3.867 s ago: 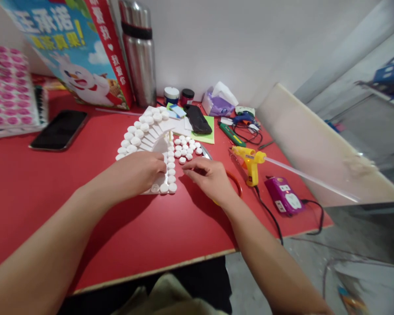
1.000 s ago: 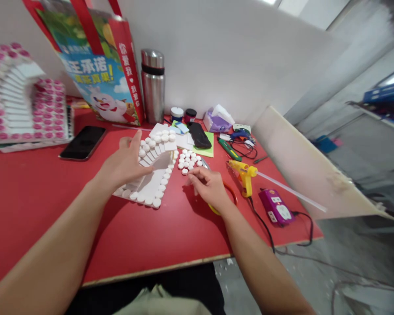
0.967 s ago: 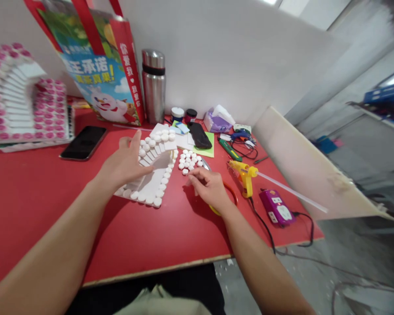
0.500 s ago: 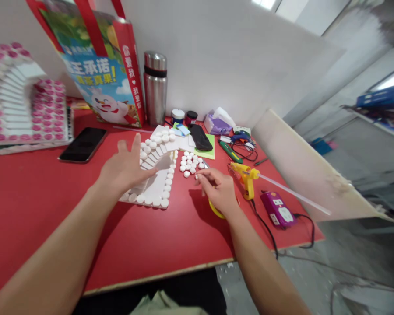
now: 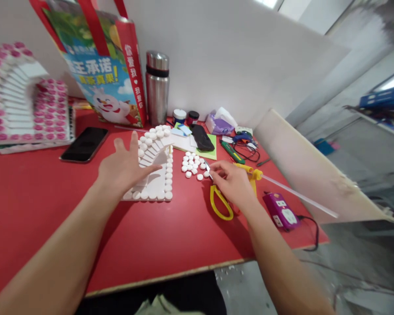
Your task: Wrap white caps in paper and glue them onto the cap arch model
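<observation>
My left hand [image 5: 121, 164] is spread, its fingers apart, over the left side of a white craft model [image 5: 153, 183]. The model has a curved flight of white steps and round white discs along its edges; my hand hides part of it. My right hand [image 5: 231, 181] is curled, with thumb and forefinger close together beside a white disc [image 5: 206, 174]. Whatever it pinches, if anything, cannot be made out. Below that hand lies a pair of yellow-handled scissors [image 5: 220, 215], its blades partly covered. A loose group of white discs [image 5: 190, 162] lies between my hands.
On the right are a yellow glue gun [image 5: 256, 175] with a long glue stick and a purple power strip [image 5: 281, 212]. Behind stand a steel flask [image 5: 157, 92] and a printed bag [image 5: 108, 83]. A phone [image 5: 84, 145] and a pink-dotted model [image 5: 51, 107] are left.
My right hand has moved right, away from the loose discs and closer to the glue gun. More of the scissors' yellow handle shows. My left hand stays spread over the model.
</observation>
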Available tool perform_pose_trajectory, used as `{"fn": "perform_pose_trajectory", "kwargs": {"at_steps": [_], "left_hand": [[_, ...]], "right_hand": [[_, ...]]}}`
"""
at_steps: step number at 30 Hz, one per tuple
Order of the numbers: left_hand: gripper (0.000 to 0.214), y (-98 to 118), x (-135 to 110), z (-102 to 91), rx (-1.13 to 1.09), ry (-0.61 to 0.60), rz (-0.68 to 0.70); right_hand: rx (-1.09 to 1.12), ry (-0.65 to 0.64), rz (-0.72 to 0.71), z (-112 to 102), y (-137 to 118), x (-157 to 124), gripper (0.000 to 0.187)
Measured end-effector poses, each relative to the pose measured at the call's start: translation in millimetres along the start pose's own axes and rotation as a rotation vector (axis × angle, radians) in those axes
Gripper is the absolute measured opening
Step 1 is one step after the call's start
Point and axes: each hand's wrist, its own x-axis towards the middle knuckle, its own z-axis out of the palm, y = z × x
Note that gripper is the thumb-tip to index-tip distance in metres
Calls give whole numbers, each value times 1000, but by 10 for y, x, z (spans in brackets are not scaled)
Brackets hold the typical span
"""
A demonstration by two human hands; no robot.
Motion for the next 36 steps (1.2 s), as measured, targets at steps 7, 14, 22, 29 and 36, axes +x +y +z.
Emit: {"fn": "perform_pose_trajectory", "kwargs": {"at_steps": [7, 14, 22, 29, 36], "left_hand": [[81, 61, -28, -84, -169, 397, 121], [39, 237, -95, 91, -552, 792, 339], [33, 236, -85, 285, -599, 778, 416], [28, 201, -84, 286, -527, 770, 373], [9, 190, -93, 158, -599, 780, 277]], "right_hand": [[6, 86, 4, 134, -3, 126, 13], [66, 222, 67, 229, 168, 105, 16], [51, 283, 49, 193, 228, 68, 38], [76, 220, -16, 263, 228, 66, 19], [158, 269, -25, 306, 240, 49, 15]]}}
